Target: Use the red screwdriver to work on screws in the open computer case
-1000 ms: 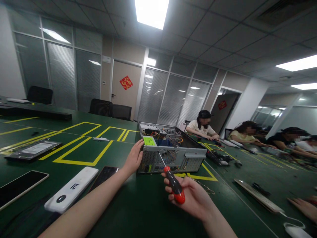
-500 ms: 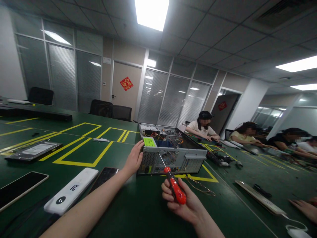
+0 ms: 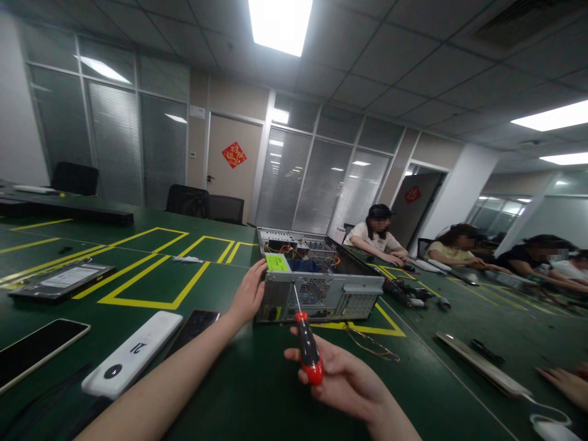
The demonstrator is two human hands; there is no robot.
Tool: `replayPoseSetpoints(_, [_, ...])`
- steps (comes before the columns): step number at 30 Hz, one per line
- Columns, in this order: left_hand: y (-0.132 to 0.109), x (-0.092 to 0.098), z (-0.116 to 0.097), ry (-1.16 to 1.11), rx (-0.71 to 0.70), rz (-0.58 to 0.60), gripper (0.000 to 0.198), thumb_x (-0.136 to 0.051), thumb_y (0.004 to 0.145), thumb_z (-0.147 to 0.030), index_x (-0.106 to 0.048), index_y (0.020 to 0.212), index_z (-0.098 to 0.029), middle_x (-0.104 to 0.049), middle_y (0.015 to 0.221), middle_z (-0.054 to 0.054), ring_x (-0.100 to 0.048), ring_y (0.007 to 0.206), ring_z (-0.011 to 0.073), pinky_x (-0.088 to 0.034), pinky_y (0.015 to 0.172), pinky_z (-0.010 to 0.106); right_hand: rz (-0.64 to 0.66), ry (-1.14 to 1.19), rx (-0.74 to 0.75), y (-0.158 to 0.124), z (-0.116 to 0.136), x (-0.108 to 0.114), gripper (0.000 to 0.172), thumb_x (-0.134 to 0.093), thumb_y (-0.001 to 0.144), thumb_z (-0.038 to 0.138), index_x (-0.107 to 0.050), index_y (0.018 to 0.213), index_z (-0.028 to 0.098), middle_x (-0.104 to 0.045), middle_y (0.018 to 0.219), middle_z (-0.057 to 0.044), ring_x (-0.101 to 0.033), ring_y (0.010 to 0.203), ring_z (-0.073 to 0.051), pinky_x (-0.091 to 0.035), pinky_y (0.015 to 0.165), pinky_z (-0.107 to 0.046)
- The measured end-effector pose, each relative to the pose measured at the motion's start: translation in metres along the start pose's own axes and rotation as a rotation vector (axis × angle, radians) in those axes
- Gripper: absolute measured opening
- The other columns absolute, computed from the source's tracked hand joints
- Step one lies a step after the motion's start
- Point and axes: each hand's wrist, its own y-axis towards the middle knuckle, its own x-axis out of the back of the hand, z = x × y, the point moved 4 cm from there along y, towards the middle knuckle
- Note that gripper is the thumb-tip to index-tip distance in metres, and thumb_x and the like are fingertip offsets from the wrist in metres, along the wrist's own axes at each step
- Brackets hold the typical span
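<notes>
An opened computer case (image 3: pixel 340 285) lies on the green table in front of me, its perforated rear panel facing me. Inside are coloured wires, and a power supply with a yellow-green label (image 3: pixel 277 263) sits at the left corner. My left hand (image 3: pixel 250 293) grips the case's left side, fingers at the top corner and fingertips partly hidden. In my right hand (image 3: pixel 342 373) is a red and black screwdriver (image 3: pixel 309 348), loosely held by its handle between thumb and fingers. The shaft points up and away, its tip at the rear panel beside the power supply.
Left lie a hard drive (image 3: pixel 62 280), a phone (image 3: pixel 39 352), a white power bank (image 3: pixel 133 352) and a dark phone (image 3: pixel 193 331). Eyeglasses (image 3: pixel 372 344) lie near the case. A cable bundle (image 3: pixel 407 291) and a pale slim device (image 3: pixel 482 364) are right. Several people sit beyond.
The screwdriver handle has swung left and turned more upright, and my right hand's fingers have loosened and spread around it. My left hand and the case stay in place.
</notes>
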Motion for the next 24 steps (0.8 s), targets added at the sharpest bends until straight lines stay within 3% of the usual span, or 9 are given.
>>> replayPoseSetpoints(3, [0.0, 0.0, 0.0, 0.004, 0.004, -0.002, 0.043, -0.028, 0.092, -0.025, -0.029, 0.135, -0.021, -0.034, 0.141, 0.01, -0.03, 0.133, 0.0209, -0.027, 0.11, 0.046, -0.033, -0.048, 0.039, -0.002, 0.003, 0.005, 0.064, -0.063, 0.07, 0.013, -0.037, 0.128, 0.02, -0.057, 0.114, -0.012, -0.06, 0.083, -0.014, -0.041, 0.065, -0.021])
replayPoseSetpoints(6, [0.0, 0.0, 0.0, 0.003, 0.007, -0.002, 0.043, -0.029, 0.092, -0.025, -0.029, 0.135, -0.021, -0.034, 0.141, 0.01, -0.031, 0.132, 0.0207, -0.027, 0.11, 0.045, -0.071, -0.012, 0.12, -0.003, 0.006, 0.011, 0.061, -0.07, 0.068, 0.025, -0.043, 0.122, 0.016, -0.06, 0.093, -0.006, -0.054, 0.068, -0.009, -0.039, 0.061, -0.021])
replayPoseSetpoints(10, [0.0, 0.001, -0.001, 0.004, 0.006, 0.002, 0.043, -0.029, 0.092, -0.025, -0.029, 0.135, -0.021, -0.035, 0.141, 0.01, -0.032, 0.132, 0.021, -0.028, 0.11, 0.046, -0.064, 0.126, 0.127, -0.001, 0.003, 0.014, 0.044, -0.074, 0.064, 0.037, -0.056, 0.095, 0.012, -0.051, 0.075, 0.001, -0.045, 0.063, -0.008, -0.038, 0.057, -0.02])
replayPoseSetpoints(13, [0.0, 0.001, -0.001, 0.007, 0.008, 0.003, 0.043, -0.029, 0.092, -0.025, -0.029, 0.135, -0.021, -0.034, 0.141, 0.01, -0.031, 0.132, 0.021, -0.028, 0.11, 0.045, -0.106, 0.147, 0.082, -0.001, 0.0, 0.016, 0.033, -0.072, 0.067, 0.035, -0.056, 0.087, 0.014, -0.055, 0.084, -0.002, -0.051, 0.072, -0.011, -0.039, 0.057, -0.019])
replayPoseSetpoints(17, [0.0, 0.001, -0.001, 0.01, 0.01, 0.006, 0.042, -0.029, 0.093, -0.025, -0.03, 0.134, -0.021, -0.034, 0.141, 0.01, -0.031, 0.132, 0.0209, -0.028, 0.11, 0.045, -0.126, 0.124, 0.075, -0.004, 0.0, 0.019, 0.034, -0.061, 0.078, 0.025, -0.052, 0.109, 0.017, -0.059, 0.088, -0.003, -0.039, 0.049, -0.001, -0.026, 0.04, -0.012])
replayPoseSetpoints(19, [0.0, 0.002, -0.002, 0.013, 0.008, 0.007, 0.042, -0.029, 0.093, -0.025, -0.03, 0.134, -0.02, -0.034, 0.141, 0.01, -0.031, 0.132, 0.0206, -0.028, 0.11, 0.045, -0.095, 0.11, 0.078, -0.005, 0.0, 0.016, 0.038, -0.058, 0.079, 0.025, -0.048, 0.115, 0.019, -0.059, 0.085, -0.002, -0.04, 0.048, -0.002, -0.025, 0.039, -0.012])
replayPoseSetpoints(22, [0.0, 0.002, -0.002, 0.016, 0.003, 0.005, 0.042, -0.029, 0.093, -0.025, -0.029, 0.135, -0.02, -0.033, 0.142, 0.01, -0.03, 0.133, 0.0204, -0.028, 0.11, 0.044, -0.051, 0.044, 0.046, -0.004, 0.0, 0.009, 0.047, -0.06, 0.075, 0.024, -0.044, 0.119, 0.02, -0.061, 0.099, -0.008, -0.058, 0.068, -0.011, -0.039, 0.05, -0.017])
replayPoseSetpoints(24, [0.0, 0.001, -0.002, 0.014, 0.005, 0.007, 0.043, -0.029, 0.092, -0.025, -0.029, 0.135, -0.02, -0.033, 0.142, 0.01, -0.031, 0.132, 0.0207, -0.028, 0.109, 0.044, -0.029, -0.008, 0.02, -0.002, -0.001, 0.006, 0.052, -0.061, 0.073, 0.019, -0.041, 0.121, 0.021, -0.059, 0.11, -0.011, -0.062, 0.082, -0.018, -0.044, 0.06, -0.021])
